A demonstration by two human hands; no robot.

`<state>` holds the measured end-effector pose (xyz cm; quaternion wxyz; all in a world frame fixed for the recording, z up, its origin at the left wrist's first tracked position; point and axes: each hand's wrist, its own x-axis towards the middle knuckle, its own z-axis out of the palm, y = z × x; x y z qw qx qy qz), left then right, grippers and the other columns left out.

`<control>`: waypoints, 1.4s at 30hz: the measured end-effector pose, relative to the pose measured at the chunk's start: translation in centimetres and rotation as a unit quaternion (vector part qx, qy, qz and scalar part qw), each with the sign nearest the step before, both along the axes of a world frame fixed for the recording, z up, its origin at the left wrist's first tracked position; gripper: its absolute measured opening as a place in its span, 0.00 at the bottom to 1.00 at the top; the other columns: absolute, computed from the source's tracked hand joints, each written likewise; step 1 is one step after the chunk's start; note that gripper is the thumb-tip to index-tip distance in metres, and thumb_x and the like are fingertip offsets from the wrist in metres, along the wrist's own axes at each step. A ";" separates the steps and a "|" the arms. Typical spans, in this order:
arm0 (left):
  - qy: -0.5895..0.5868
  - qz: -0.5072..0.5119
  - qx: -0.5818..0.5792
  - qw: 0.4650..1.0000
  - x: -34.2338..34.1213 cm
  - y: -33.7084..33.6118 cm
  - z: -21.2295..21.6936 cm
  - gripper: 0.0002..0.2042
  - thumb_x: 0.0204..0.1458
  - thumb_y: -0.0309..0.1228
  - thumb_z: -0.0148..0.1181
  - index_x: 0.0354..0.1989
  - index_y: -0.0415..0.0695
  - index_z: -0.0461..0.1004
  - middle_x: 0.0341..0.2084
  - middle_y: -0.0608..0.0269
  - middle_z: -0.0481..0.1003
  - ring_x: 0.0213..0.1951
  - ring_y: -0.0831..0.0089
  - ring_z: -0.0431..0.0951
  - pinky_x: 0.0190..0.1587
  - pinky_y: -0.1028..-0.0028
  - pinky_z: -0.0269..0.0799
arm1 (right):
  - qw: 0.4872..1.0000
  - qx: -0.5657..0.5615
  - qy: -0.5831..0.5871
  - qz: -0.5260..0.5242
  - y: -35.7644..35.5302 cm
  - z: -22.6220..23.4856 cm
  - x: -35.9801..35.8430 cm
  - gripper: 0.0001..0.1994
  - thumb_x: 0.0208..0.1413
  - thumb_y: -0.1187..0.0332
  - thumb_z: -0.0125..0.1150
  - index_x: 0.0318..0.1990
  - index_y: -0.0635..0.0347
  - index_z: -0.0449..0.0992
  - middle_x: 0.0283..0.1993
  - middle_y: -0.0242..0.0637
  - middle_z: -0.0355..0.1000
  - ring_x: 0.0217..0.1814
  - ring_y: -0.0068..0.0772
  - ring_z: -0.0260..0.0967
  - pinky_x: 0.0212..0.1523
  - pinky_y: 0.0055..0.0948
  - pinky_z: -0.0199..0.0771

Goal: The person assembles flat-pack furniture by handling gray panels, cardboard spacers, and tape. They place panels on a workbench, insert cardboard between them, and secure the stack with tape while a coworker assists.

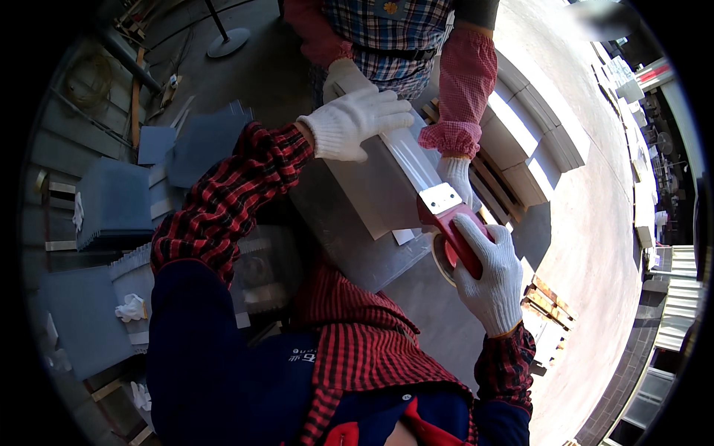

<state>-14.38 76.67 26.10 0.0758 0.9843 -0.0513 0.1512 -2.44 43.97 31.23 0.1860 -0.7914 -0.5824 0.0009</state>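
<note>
My left hand (355, 123), in a white knit glove, lies with fingers stretched out on the far end of a pale box (372, 189). My right hand (487, 276), gloved too, is wrapped round the handle of a red tape dispenser (467, 245) with a white metal plate at its head. The dispenser is at the box's near right end, and a shiny strip of clear tape (410, 160) runs along the top edge between my hands. Opposite me, a co-worker's gloved hands (346, 79) are at the box's far end and right side, partly hidden.
Stacks of blue-grey slabs (111, 197) stand on the left, some with crumpled white paper (132, 308) on them. White cartons (532, 123) are piled on a pallet at the far right. Another wooden pallet (549, 303) lies at the right. A round stand base (228, 43) is at the back.
</note>
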 end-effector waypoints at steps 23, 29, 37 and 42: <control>-0.063 0.115 -0.078 0.988 4.4 -16.4 -6.5 0.27 0.46 0.48 0.71 0.53 0.49 0.77 0.62 0.55 0.69 0.68 0.51 0.60 0.72 0.50 0.50 | 0.988 -0.153 -0.018 0.006 -7.6 -7.8 2.0 0.22 0.52 0.65 0.68 0.55 0.46 0.72 0.45 0.52 0.70 0.39 0.51 0.77 0.32 0.41 0.79; -0.268 0.098 -0.037 0.958 6.0 -16.5 -8.7 0.21 0.39 0.32 0.72 0.46 0.51 0.78 0.47 0.61 0.77 0.52 0.57 0.75 0.59 0.53 0.66 | 0.935 -0.266 -0.158 0.172 -2.6 -13.4 2.8 0.13 0.52 0.65 0.63 0.45 0.56 0.80 0.44 0.47 0.77 0.34 0.43 0.79 0.28 0.43 0.77; -0.287 0.159 -0.023 0.944 5.2 -17.0 -10.1 0.13 0.37 0.37 0.74 0.33 0.56 0.78 0.37 0.69 0.77 0.45 0.66 0.76 0.51 0.57 0.62 | 0.912 -0.332 0.167 0.172 -5.2 -17.5 1.0 0.21 0.52 0.55 0.62 0.55 0.38 0.80 0.44 0.50 0.75 0.47 0.51 0.78 0.45 0.46 0.80; -0.350 0.169 0.015 0.921 5.5 -17.0 -11.5 0.14 0.38 0.40 0.74 0.33 0.57 0.76 0.40 0.67 0.76 0.49 0.60 0.73 0.50 0.53 0.62 | 0.830 -0.164 0.515 0.141 -1.0 -29.0 -1.4 0.30 0.49 0.62 0.57 0.64 0.50 0.73 0.50 0.58 0.75 0.54 0.58 0.73 0.57 0.42 0.73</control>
